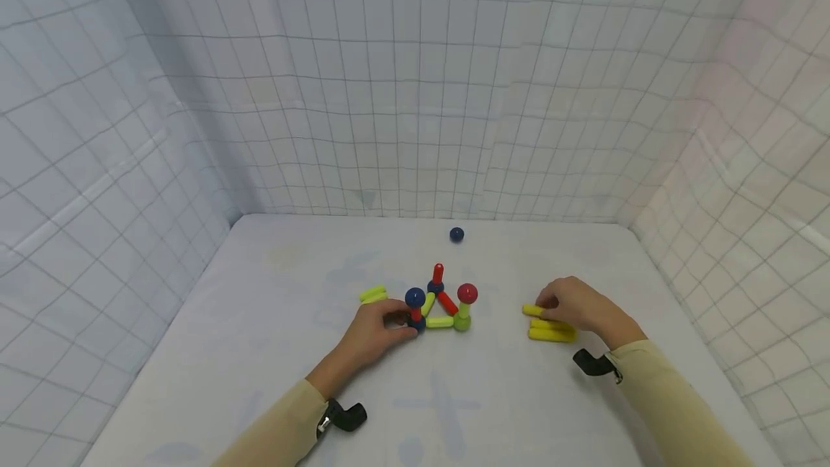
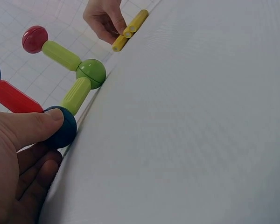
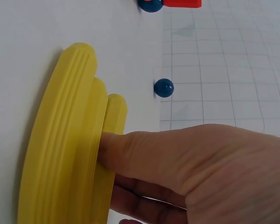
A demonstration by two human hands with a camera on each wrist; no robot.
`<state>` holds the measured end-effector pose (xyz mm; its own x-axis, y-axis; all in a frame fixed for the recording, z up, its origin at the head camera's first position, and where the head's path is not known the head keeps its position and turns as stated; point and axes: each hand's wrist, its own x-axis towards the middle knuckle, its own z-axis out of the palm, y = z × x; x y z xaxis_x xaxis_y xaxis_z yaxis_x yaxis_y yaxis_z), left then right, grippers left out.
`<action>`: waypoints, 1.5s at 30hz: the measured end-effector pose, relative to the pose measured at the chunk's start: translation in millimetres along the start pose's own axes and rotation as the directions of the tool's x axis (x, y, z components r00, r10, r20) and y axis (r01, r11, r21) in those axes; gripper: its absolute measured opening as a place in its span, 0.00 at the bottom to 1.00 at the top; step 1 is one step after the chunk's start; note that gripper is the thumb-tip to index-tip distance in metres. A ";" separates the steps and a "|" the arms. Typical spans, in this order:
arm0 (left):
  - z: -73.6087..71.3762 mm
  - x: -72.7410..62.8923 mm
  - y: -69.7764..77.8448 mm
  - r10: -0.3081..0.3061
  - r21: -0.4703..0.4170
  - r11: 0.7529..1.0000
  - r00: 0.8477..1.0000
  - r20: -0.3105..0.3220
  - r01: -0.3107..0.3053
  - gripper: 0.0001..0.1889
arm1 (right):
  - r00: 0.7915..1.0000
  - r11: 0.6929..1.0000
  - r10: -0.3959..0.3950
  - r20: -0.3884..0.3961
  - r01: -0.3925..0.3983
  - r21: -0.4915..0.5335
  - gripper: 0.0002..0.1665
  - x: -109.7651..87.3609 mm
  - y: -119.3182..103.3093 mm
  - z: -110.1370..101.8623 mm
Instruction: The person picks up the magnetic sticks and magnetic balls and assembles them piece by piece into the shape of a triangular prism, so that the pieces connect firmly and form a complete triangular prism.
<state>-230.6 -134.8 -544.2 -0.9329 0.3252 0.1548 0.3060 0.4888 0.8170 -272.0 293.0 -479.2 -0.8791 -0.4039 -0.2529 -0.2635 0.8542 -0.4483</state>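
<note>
On the white table a triangle of short rods joins a dark blue ball, a green ball and another blue ball at the back. Rods stand up from all three corners: a red one topped by a blue ball, a light green one topped by a red ball, and a bare red one. My left hand grips the near-left corner ball, thumb on its side. To the right, my right hand pinches the farthest yellow rod of three lying side by side.
Light green rods lie just beyond my left hand. A loose blue ball sits near the table's back edge. White grid-lined curtains enclose the table at the back and sides.
</note>
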 end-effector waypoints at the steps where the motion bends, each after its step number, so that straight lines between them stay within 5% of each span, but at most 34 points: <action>1: 0.2 0.0 -0.4 -0.001 -0.001 1.000 1.000 0.001 0.001 0.19 | 1.000 1.000 -0.003 0.002 0.003 -0.002 0.08 0.0 -0.5 0.3; 5: 0.9 -0.4 -1.1 -0.004 -0.002 1.000 1.000 0.012 0.004 0.19 | 0.999 1.000 -0.019 -0.035 0.019 -0.001 0.08 1.3 -0.8 2.6; 9: 0.2 -1.4 -0.8 -0.008 0.003 1.000 1.000 0.021 0.008 0.19 | 0.980 0.996 -0.078 -0.184 0.083 0.020 0.11 3.1 -7.0 -0.5; 15: -2.9 -1.9 1.3 -0.005 0.013 1.000 1.000 0.012 0.005 0.19 | 0.878 0.969 -0.190 -0.440 0.240 0.061 0.13 8.4 -36.1 -15.6; 20: -2.5 -0.9 0.4 0.009 0.016 1.000 1.000 0.013 -0.010 0.19 | 0.820 0.922 -0.215 -0.530 0.349 0.167 0.14 13.8 -68.1 -28.8; 26: -1.7 -0.8 -0.5 0.013 0.008 1.000 1.000 0.020 -0.014 0.19 | 0.802 0.839 -0.216 -0.557 0.444 0.314 0.16 24.5 -102.5 -34.0; 32: -0.8 -1.0 -1.0 0.016 -0.002 1.000 1.000 0.018 -0.016 0.19 | 0.773 0.770 -0.275 -0.571 0.533 0.351 0.18 35.1 -129.4 -34.1; 36: -0.8 -0.4 -1.1 0.013 -0.005 1.000 1.000 0.014 -0.013 0.19 | 0.777 0.733 -0.304 -0.551 0.561 0.385 0.17 42.1 -142.0 -28.1; 41: -0.6 -0.1 -1.7 0.019 -0.007 1.000 1.000 0.014 -0.019 0.18 | 0.780 0.716 -0.311 -0.543 0.568 0.407 0.16 48.6 -153.2 -15.5; 45: -0.3 -0.1 -1.8 0.021 -0.010 1.000 1.000 0.014 -0.021 0.17 | 0.783 0.738 -0.315 -0.536 0.557 0.381 0.15 51.2 -156.1 -5.1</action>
<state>-231.2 -136.0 -545.5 -0.9233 0.3472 0.1642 0.3239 0.4740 0.8188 -277.9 140.6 -417.8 -0.8183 -0.4104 0.4024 -0.5331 0.2802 -0.7983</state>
